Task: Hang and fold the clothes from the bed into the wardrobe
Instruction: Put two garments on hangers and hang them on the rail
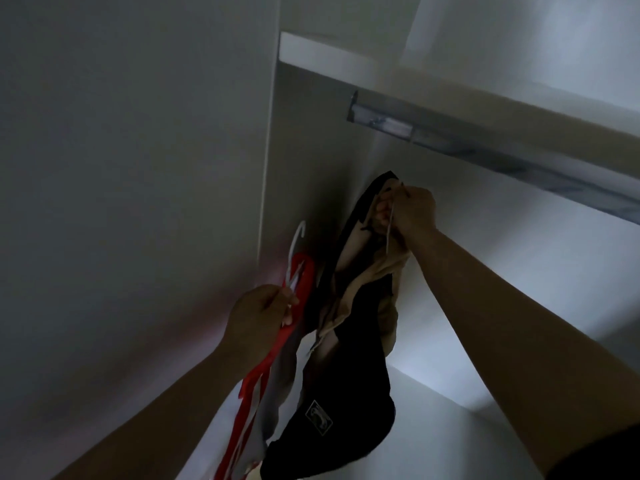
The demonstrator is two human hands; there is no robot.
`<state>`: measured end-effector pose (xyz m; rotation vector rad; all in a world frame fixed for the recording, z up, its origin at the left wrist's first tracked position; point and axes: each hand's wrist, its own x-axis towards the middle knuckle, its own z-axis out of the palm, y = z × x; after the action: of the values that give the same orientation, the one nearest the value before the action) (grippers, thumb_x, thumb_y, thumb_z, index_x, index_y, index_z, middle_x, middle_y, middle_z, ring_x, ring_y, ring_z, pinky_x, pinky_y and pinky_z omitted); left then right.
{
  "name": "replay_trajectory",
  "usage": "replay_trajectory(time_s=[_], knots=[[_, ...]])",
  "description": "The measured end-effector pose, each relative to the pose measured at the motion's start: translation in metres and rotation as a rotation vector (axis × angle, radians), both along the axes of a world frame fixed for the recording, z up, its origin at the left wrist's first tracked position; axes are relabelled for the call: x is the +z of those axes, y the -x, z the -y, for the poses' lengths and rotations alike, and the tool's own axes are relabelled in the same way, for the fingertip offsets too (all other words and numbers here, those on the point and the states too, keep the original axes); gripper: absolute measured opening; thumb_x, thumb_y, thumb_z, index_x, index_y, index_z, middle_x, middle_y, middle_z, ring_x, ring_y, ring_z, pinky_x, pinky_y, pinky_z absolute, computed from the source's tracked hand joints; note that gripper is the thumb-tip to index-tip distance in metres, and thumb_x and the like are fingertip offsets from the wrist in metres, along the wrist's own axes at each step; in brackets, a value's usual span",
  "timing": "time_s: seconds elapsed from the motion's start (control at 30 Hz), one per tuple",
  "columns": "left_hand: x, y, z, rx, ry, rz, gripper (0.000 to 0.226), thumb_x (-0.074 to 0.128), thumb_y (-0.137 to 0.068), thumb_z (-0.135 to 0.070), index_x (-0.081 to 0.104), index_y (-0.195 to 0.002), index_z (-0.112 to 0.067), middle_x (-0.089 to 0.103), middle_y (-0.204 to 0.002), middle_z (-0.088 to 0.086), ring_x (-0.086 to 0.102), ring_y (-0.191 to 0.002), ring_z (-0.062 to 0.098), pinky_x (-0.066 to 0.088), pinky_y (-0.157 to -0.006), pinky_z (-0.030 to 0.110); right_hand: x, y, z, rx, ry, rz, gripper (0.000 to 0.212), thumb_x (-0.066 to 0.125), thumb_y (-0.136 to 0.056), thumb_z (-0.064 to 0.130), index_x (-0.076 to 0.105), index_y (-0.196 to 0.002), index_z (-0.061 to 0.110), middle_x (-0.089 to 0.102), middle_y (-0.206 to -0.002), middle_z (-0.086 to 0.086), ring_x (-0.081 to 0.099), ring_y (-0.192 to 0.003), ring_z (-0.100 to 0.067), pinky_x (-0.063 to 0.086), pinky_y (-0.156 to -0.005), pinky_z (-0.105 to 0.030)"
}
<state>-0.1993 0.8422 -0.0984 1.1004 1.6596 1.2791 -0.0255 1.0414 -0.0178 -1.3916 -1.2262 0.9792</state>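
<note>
While 2 garments are being held up inside the wardrobe, neither is yet being borne by the hanging rail, so the hanging step is being judged as under way rather than finished. The left hand is being clenched round the neck of a white hanger, on which a red and white garment is being carried. Its hook is being pointed upward, well below the rail and close to the side wall. The right hand is being clenched on a bunched black and beige garment, and a thin white strand is being pinched along with it. Whether that strand is a hanger hook or a drawstring cannot be told. This garment is being held higher, nearer the rail but apart from it. No other clothes are being shown on the visible stretch of rail under the shelf. The bed is not being shown, so the number of clothes left there cannot be told, and no folded items are being seen. As a judgement, at least these 2 pieces are being left to hook on, with any folding being left to do as well.
</note>
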Motion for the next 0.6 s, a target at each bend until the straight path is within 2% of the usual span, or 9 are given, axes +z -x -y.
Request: replay_trajectory(time_s=[0.17,0.33,0.47,0.6], knots=[[-0.006,-0.002,-0.015,0.013,0.032,0.028,0.027,0.048,-0.097,-0.017,0.068,-0.079,-0.011,0.06,-0.057,-0.003,0.049,-0.046,-0.001,0.035,-0.048,0.015,0.004,0.004,-0.031,-0.002,0.014,-0.01,0.035,0.045,-0.098,0.016,0.063,-0.07,0.005,0.061,-0.047,-0.002,0.055,-0.04,-0.016,0.046,-0.04,-0.02],[-0.014,-0.003,-0.024,0.03,0.046,0.068,0.026,0.049,-0.096,-0.014,0.068,-0.078,-0.01,0.058,-0.051,-0.004,0.048,-0.044,-0.001,0.035,-0.043,0.01,0.007,0.018,-0.058,0.017,0.042,-0.073,0.038,0.042,-0.102,0.023,0.061,-0.074,0.005,0.061,-0.058,-0.007,0.055,-0.042,-0.015,0.045,-0.041,-0.02],[-0.017,0.003,-0.028,0.042,0.06,0.071,0.026,0.049,-0.094,-0.01,0.067,-0.076,-0.009,0.059,-0.051,-0.004,0.052,-0.048,0.001,0.041,-0.053,0.016,0.007,0.019,-0.067,0.006,0.085,-0.084,0.037,0.042,-0.102,0.016,0.058,-0.071,0.005,0.059,-0.059,-0.009,0.054,-0.043,-0.016,0.043,-0.037,-0.018],[-0.016,0.0,-0.028,0.039,0.059,0.104,0.025,0.05,-0.095,-0.012,0.067,-0.078,-0.007,0.057,-0.048,-0.005,0.047,-0.044,0.001,0.034,-0.043,0.011,-0.003,0.016,-0.059,0.004,0.142,-0.11,0.031,0.042,-0.101,0.01,0.056,-0.074,0.004,0.055,-0.067,-0.012,0.054,-0.049,-0.018,0.045,-0.037,-0.018]])
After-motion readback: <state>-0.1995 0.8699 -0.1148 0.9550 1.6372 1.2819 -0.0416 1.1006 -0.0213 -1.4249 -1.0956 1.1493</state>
